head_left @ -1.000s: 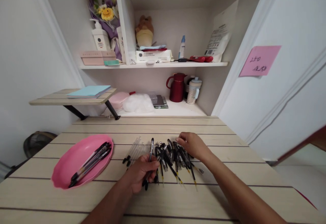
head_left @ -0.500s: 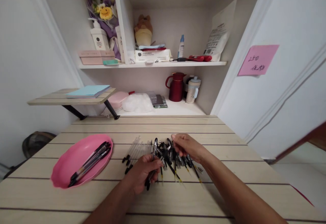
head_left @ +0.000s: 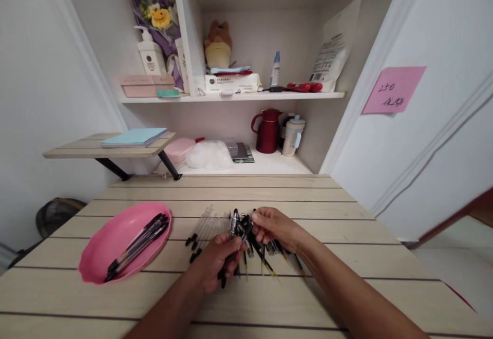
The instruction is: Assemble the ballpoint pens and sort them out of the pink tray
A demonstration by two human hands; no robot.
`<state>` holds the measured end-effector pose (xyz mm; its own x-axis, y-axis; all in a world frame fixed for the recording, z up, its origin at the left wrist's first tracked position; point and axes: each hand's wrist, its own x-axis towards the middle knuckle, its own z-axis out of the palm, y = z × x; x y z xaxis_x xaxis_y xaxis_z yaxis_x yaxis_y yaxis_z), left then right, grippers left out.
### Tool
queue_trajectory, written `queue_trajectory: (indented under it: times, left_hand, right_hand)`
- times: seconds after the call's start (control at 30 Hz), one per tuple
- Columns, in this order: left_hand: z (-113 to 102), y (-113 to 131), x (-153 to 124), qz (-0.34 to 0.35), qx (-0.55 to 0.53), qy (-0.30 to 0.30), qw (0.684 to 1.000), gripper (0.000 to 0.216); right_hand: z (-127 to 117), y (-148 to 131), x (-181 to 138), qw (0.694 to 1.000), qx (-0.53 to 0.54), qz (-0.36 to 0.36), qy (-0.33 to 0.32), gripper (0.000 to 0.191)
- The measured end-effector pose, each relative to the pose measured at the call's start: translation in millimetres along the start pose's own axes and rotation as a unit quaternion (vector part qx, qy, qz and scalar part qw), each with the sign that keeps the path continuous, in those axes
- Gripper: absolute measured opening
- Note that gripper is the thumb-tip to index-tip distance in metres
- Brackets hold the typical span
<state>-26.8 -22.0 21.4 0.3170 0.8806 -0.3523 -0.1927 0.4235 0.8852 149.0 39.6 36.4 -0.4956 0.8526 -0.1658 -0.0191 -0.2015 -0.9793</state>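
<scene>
Head view, nearest first: the left hand (head_left: 219,258) grips at least one black pen (head_left: 234,222); the right hand (head_left: 276,226) has moved leftward to meet it, fingertips pinched, on what I can't tell. Loose pen parts (head_left: 265,263) lie below. Leftward, the pink tray (head_left: 102,241) sits unchanged, holding assembled-looking pens (head_left: 139,246).

Passable tabletop (head_left: 246,194) behind pens (head_left: 253,243), pink tray (head_left: 111,236) (rimmed) blocking left
</scene>
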Motion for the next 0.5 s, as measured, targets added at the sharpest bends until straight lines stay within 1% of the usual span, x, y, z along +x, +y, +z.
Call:
queue_trajectory:
  times: [0.07,0.1,0.2,0.27,0.33,0.4,0.5]
  left_hand:
    - [-0.7,0.1,-0.2,0.005,0.006,0.0,1.0,0.032]
    - [-1.4,0.5,-0.6,-0.003,0.001,-0.008,1.0,0.032]
    - [-3.2,1.5,-1.7,-0.038,-0.027,-0.042,0.998,0.033]
    - [-3.4,1.1,-1.7,-0.037,-0.031,-0.045,0.998,0.032]
    - [-2.7,-0.1,-1.0,-0.024,-0.019,-0.03,0.999,0.032]
    - [-2.1,-0.8,-0.4,-0.021,-0.009,-0.02,1.0,0.032]
    - [-3.1,1.8,-1.0,-0.045,-0.019,-0.039,0.998,0.032]
  right_hand:
    - [0.8,2.7,1.5,1.0,-0.01,-0.013,0.019,0.029]
    - [1.0,2.8,1.7,0.999,-0.006,-0.026,0.019,0.028]
    - [0.0,-1.5,-0.4,0.998,0.045,-0.048,-0.019,0.028]
    - [-1.2,-4.4,-2.4,0.996,0.075,-0.037,-0.036,0.032]
    - [-1.8,-4.2,-2.7,0.997,0.068,-0.011,-0.026,0.029]
    - [-1.6,-1.4,-1.3,0.999,0.033,0.001,-0.002,0.026]
    - [-1.0,2.0,1.4,0.999,0.014,-0.028,0.012,0.025]
